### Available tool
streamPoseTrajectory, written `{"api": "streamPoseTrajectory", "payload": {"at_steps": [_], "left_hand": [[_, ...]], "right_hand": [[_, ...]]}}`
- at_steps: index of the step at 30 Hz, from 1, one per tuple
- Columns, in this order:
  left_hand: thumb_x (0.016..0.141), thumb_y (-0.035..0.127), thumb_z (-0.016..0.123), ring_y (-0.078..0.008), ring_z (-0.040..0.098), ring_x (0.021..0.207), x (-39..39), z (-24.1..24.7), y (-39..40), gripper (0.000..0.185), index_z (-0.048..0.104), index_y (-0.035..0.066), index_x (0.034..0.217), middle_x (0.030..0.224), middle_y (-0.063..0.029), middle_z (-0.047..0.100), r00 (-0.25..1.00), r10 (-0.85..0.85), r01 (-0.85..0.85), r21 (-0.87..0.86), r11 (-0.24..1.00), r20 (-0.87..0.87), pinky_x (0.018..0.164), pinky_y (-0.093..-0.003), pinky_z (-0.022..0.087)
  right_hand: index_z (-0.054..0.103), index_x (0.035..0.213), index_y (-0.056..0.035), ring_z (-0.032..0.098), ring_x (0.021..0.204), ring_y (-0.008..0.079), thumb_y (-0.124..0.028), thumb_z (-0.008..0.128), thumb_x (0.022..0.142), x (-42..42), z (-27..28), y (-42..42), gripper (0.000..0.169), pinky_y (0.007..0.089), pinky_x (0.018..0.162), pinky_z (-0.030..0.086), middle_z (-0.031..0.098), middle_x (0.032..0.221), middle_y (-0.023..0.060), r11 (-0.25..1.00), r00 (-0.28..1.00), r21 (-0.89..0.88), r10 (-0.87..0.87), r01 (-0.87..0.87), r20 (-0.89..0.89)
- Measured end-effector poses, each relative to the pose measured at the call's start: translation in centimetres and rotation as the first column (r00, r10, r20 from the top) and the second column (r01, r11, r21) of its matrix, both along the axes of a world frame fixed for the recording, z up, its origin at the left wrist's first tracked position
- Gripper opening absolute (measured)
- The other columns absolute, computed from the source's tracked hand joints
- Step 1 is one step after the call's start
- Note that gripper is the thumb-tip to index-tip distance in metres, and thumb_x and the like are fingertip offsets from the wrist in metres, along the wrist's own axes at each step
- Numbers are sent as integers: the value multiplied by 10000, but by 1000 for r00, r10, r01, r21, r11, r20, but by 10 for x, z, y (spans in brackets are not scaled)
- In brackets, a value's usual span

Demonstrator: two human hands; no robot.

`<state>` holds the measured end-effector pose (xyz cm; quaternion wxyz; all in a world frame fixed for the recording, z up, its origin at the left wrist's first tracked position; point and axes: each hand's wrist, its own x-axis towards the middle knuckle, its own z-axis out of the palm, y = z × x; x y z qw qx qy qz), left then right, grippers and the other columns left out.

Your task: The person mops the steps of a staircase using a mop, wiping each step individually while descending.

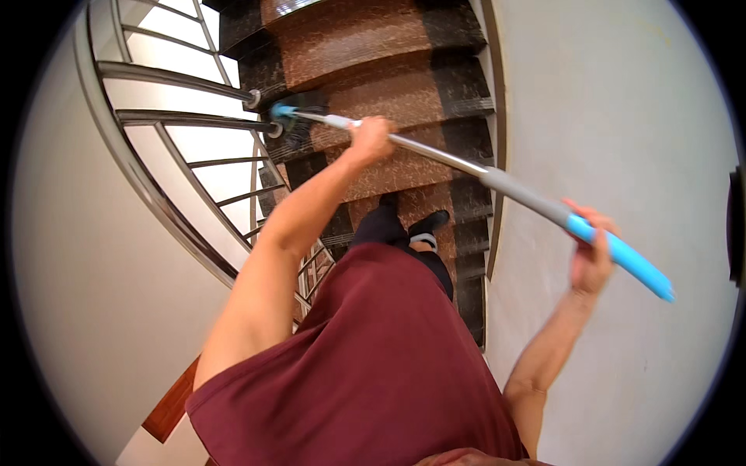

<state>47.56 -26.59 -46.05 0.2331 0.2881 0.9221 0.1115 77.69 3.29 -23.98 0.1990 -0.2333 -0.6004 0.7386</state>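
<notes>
A mop with a steel pole point(437, 154) slants across the view, from the stair at upper left to the wall side at right. My left hand point(371, 140) is closed around its middle, just behind a pale sleeve on the pole. My right hand point(591, 250) grips the bright blue end of the handle point(641, 269), beyond a grey grip section. The blue mop head joint point(284, 110) is at the left end of a stair tread, close to the feet of the baluster posts. Dark, blurred mop strands point(300, 131) spread around it.
Curved stairs of brown stone point(373, 81) with black side bands rise ahead. A stainless steel railing point(175, 233) bends along the left, with a bright gap behind its bars. A pale wall point(583, 116) borders the right. My shoe point(429, 224) stands on a lower step.
</notes>
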Motion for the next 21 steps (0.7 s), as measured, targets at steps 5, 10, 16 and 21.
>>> {"api": "streamPoseTrajectory", "payload": {"at_steps": [5,10,16,21], "left_hand": [[785,92,679,-358,670,1026,-32,25,24,289,735,160,1061,966,-128,735,998,55,-57,94,994,24,1023,-738,303],[790,92,694,-340,622,1099,-80,-24,-66,205,755,162,972,1035,-110,709,972,208,-201,70,977,-113,1037,-706,318],[752,147,768,-329,593,1135,-69,-19,-45,224,772,183,972,1061,-90,702,982,143,-146,-20,989,-125,1065,-741,267],[751,194,767,-270,660,1068,-7,17,37,192,781,224,941,999,-32,726,995,-46,55,114,992,-85,1050,-784,250]], "right_hand": [[633,957,-58,602,1168,450,-375,533,963,-62,24,34,332,626,1027,452,675,1070,167,995,994,61,-75,80,-84],[626,967,-36,630,1149,420,-264,589,965,-152,-30,-22,231,528,893,581,680,1070,178,993,993,-88,69,-78,-94],[636,988,-12,619,1181,401,-218,597,956,-138,-16,-18,211,519,973,535,678,1111,186,982,991,-132,133,-134,-15],[653,1000,-2,589,1199,397,-224,578,895,-17,35,41,257,617,1098,363,680,1118,182,992,1000,127,15,-16,7]]}}
